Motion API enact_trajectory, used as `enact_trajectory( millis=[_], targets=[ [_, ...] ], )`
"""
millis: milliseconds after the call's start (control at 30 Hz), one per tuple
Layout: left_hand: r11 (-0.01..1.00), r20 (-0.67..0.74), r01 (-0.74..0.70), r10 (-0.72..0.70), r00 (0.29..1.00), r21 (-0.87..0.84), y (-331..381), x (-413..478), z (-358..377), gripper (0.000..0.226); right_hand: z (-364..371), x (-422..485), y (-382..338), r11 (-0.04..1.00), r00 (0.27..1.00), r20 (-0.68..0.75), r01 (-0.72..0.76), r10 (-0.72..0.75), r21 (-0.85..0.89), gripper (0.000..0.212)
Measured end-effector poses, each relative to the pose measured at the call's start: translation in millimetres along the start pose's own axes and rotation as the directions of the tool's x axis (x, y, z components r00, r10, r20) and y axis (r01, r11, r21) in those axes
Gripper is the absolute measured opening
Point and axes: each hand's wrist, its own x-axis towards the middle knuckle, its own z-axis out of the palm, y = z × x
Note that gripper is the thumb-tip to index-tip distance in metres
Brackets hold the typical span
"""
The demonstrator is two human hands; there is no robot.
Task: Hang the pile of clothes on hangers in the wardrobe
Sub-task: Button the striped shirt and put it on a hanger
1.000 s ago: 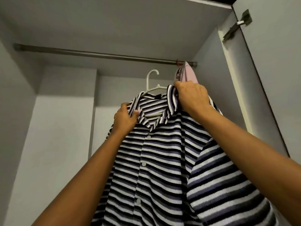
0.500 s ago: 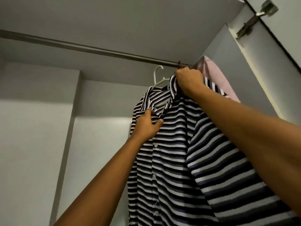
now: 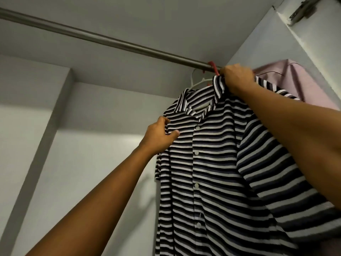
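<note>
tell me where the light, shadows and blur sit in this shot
Head view: dim, soft light with no glare. The brightest patch is on the back wall, beside the left hand. The striped shirt throws a faint shadow on that wall to its left. The hinge at top right is smeared with blur, while the shirt's stripes look sharp.

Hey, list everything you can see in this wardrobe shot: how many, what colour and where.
hanging rail: one, grey metal, running across the top from left to right
striped shirt: one, black, white and blue-grey stripes, right of centre
white hanger: one, white, in the striped shirt's collar, just below the rail's right end
red hanger: one, red, on the rail's right end
pink garment: one, pink, far right, behind the striped shirt
door hinge: one, grey metal, top right corner
left hand: one, pinches the striped shirt's front by the shoulder
right hand: one, grips the striped shirt's collar
</note>
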Motion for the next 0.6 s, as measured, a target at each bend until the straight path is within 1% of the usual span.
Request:
enact_trajectory(
  millis=[167,267,367,433,500,600],
  targets=[
    [1.0,0.022,-0.012,0.012,1.0,-0.011,-2.1,13.1,18.8,0.045,-1.1,14.1,20.2,0.998,0.999,-0.025,-0.047,0.048,0.028,0.035],
    [1.0,0.025,-0.013,0.013,1.0,-0.021,-4.0,13.7,30.7,0.043,3.8,5.3,23.4,0.999,0.998,-0.048,-0.046,0.045,-0.021,0.034],
    [1.0,0.042,-0.014,0.015,0.999,-0.025,-6.3,11.0,42.8,0.042,-2.1,-2.3,30.8,0.989,0.993,-0.053,-0.114,0.11,-0.095,0.031],
    [0.999,0.051,-0.019,0.02,0.998,-0.032,-7.8,9.1,50.7,0.042,-9.1,-8.2,35.9,0.978,0.99,-0.065,-0.133,0.124,-0.16,0.03],
    [0.998,0.051,-0.019,0.022,0.998,-0.052,-8.0,6.2,59.6,0.04,-12.0,-18.7,38.0,0.975,0.993,-0.093,-0.094,0.076,-0.202,0.028],
    [0.994,0.048,-0.025,0.031,0.998,-0.109,-3.6,-0.4,75.0,0.038,-9.6,-35.8,37.3,0.967,0.992,-0.121,0.01,-0.042,-0.254,0.027]
  ],
)
